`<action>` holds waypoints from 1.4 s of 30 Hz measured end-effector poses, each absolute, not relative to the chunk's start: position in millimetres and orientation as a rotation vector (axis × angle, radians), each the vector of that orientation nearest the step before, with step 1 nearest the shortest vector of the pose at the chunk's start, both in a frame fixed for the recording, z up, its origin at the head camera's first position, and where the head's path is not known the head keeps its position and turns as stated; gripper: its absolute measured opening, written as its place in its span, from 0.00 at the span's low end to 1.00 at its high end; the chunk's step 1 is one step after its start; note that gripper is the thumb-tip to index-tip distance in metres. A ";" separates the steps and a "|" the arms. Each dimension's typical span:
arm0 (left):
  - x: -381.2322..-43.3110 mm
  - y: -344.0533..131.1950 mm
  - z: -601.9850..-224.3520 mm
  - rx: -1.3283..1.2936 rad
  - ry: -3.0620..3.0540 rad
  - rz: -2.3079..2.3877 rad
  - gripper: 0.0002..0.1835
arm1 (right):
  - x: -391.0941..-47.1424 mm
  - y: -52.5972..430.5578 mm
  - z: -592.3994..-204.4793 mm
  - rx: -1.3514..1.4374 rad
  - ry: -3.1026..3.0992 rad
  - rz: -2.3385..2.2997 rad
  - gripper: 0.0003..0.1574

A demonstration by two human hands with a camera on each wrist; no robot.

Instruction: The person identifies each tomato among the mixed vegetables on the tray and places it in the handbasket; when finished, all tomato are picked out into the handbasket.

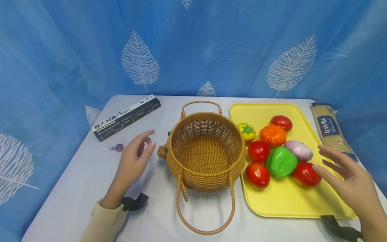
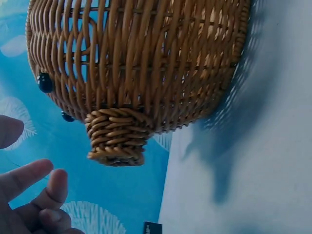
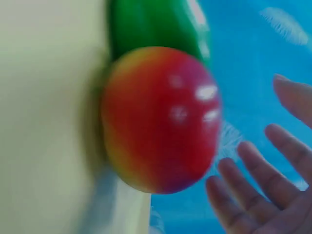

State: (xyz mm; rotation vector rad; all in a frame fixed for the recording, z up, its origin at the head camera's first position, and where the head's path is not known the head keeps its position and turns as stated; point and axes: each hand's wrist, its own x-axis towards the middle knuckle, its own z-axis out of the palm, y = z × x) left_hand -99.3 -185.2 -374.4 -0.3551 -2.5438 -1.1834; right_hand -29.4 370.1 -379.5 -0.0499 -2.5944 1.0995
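A round brown wicker basket (image 1: 205,183) with a snout and dark bead eyes stands mid-table, its front handle folded down onto the cloth. My left hand (image 1: 133,159) hovers left of the snout (image 2: 119,139), holding nothing, fingers loosely bent and apart from the wicker. Over the right side of a yellow tray (image 1: 287,205), my right hand (image 1: 352,179) is held with spread fingers and grips nothing. Nearest to it lies a glossy red fruit with a yellowish side (image 3: 161,122), beside a green bell pepper (image 1: 281,162).
Also on the tray are red fruits (image 1: 257,175), an orange pumpkin (image 1: 273,135), a pale purple oval piece (image 1: 298,150) and a yellow-green piece (image 1: 246,132). A black pasta box (image 1: 127,117) and lollipop (image 1: 119,147) lie left; a spaghetti pack (image 1: 331,127) lies right.
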 end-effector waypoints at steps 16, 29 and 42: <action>-95.2 -165.5 -394.2 -0.451 -2.374 -1.446 0.20 | -13.1 394.1 -424.2 -0.266 -2.628 1.317 0.32; -93.5 -142.5 -373.4 -0.664 -2.255 -1.623 0.22 | -18.0 393.7 -430.6 -0.223 -2.738 1.333 0.40; -91.0 -130.3 -384.4 -0.532 -2.132 -1.794 0.23 | -17.7 395.0 -433.8 -0.343 -2.829 1.280 0.44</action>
